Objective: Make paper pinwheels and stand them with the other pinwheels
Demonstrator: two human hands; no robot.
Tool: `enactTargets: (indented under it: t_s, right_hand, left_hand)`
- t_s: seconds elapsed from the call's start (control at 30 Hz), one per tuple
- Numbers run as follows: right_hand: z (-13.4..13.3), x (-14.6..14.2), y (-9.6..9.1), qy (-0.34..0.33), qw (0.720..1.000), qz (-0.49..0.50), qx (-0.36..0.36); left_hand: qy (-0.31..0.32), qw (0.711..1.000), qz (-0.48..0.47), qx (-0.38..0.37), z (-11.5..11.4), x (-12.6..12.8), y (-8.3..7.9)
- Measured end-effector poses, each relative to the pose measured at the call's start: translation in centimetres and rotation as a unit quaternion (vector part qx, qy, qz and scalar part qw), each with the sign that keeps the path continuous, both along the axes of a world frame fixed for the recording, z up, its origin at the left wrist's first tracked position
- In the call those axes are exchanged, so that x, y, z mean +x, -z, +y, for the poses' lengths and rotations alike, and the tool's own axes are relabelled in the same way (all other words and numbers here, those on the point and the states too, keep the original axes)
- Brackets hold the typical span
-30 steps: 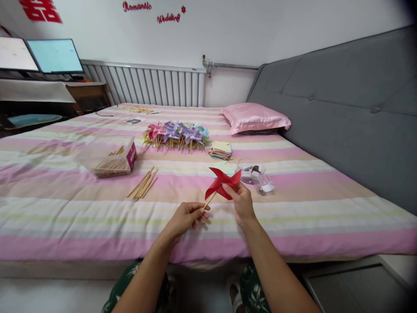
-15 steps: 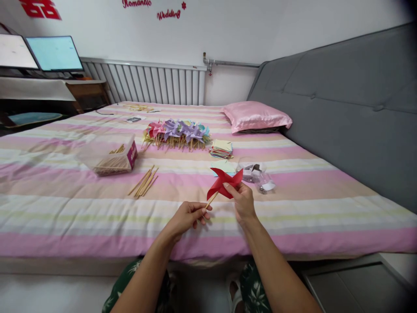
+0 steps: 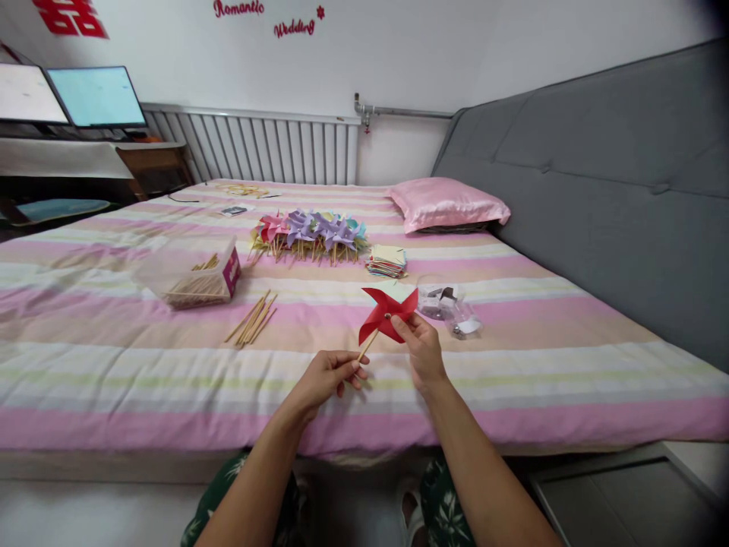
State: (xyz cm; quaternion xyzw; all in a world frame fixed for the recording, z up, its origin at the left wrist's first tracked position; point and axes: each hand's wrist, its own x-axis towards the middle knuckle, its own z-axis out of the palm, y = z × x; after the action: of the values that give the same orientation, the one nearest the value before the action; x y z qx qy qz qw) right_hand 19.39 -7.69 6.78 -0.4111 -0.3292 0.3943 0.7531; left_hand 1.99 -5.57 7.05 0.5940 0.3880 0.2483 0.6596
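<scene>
While your left fingers pinch the stick (image 3: 367, 347) of the red pinwheel (image 3: 377, 310), your right thumb and fingers grip one of its blades. Half a second ago that thumb hid the middle; now it sits just beside it, and the small shiny centre (image 3: 388, 315) shows. This suggests your head and stick are already joined, though you can't tell how firmly. You hold the pinwheel above the bed (image 3: 187, 391), near the clear containers (image 3: 436, 301), with both hands (image 3: 332, 374) (image 3: 424, 354) close together.
</scene>
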Motion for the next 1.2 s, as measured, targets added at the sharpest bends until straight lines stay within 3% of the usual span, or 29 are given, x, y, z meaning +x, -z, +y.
enactTargets:
  t_s: [0.07, 0.2, 0.3, 0.67, 1.0, 1.2]
  right_hand:
    - [-0.03, 0.16, -0.09, 0.004, 1.0, 0.009, 0.004]
    - [-0.14, 0.63, -0.05, 0.093, 0.993, 0.056, -0.045]
    - [-0.15, 0.81, 0.11, 0.12, 0.986, 0.1, -0.065]
    - [0.1, 0.81, 0.48, 0.128, 0.979, 0.137, -0.077]
    - [-0.01, 0.54, 0.31, 0.114, 0.98, 0.141, -0.077]
    - [-0.06, 0.76, 0.04, 0.135, 0.987, 0.074, -0.037]
  left_hand:
    - [-0.022, 1.0, -0.017, -0.002, 0.03, -0.07, -0.17]
    - [-0.053, 0.997, -0.049, -0.018, 0.19, -0.38, -0.28]
    - [-0.062, 0.997, -0.051, -0.024, 0.26, -0.59, -0.3]
    - [-0.086, 0.994, -0.064, 0.0, 0.48, -0.62, 0.16]
    - [-0.15, 0.987, -0.035, 0.044, 0.43, -0.46, -0.11]
    - [-0.153, 0.987, 0.005, 0.055, 0.52, -0.27, -0.1]
